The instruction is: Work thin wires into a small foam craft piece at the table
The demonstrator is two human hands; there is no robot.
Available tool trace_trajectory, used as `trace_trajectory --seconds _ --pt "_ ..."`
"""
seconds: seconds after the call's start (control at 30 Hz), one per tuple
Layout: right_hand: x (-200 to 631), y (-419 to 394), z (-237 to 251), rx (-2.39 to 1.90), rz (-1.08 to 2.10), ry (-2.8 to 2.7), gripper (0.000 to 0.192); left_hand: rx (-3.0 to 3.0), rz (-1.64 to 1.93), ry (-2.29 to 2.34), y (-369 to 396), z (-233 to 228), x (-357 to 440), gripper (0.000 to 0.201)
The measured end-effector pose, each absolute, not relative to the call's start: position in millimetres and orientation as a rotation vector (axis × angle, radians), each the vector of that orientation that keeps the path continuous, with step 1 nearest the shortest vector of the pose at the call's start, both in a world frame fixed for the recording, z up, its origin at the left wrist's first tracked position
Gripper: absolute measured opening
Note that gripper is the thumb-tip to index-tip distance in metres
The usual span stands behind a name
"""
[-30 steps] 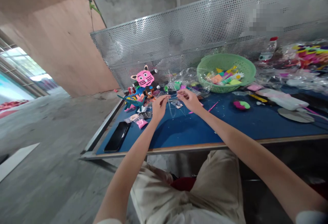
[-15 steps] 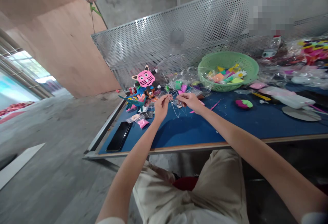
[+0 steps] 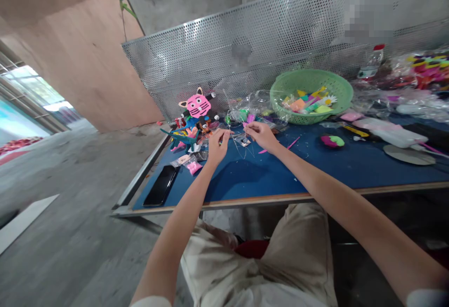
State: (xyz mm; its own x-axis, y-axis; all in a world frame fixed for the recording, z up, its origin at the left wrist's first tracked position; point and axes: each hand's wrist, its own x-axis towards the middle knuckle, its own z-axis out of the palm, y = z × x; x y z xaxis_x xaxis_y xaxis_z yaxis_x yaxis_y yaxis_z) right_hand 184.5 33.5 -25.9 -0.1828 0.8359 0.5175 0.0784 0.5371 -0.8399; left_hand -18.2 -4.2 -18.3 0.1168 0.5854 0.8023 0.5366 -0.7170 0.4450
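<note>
My left hand (image 3: 218,146) is raised over the blue table with thumb and fingers pinched together on a thin whitish wire (image 3: 235,146). Strands of the wire run up past the fingertips and down toward the tabletop. To its right, my right hand (image 3: 262,135) is also pinched closed; whatever lies between its fingertips is too small to make out. A small gap separates the two hands. Just behind them are a purple piece (image 3: 250,119) and a green piece (image 3: 243,114). A pink cat-faced figure (image 3: 198,105) stands beyond my left hand.
A black phone (image 3: 161,186) and a small pink packet (image 3: 192,166) lie at the left. At the back right sits a green basket (image 3: 277,103) of colourful pieces. Farther right are a magenta-and-green lump (image 3: 332,141) and a bottle (image 3: 371,66). A perforated metal panel (image 3: 196,59) runs behind.
My hands have moved slightly apart, the left one a little to the left and down. The right fingertips have risen slightly. The view has shifted a little.
</note>
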Motion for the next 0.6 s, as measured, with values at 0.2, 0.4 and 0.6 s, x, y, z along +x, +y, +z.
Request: trace_trajectory --seconds 0.2,0.4,0.6 --pt "190 34 -26 -0.901 0.497 -1.702 0.031 2.279 1.631 1.126 -3 -20 -16 0.042" --pt "190 23 -21 -0.807 0.141 -1.794 0.042 2.315 1.614 1.095 -1 -22 -14 0.039" --pt "179 16 -17 -0.722 0.498 -1.870 0.037 2.400 1.621 1.067 -4 -19 -11 0.038"
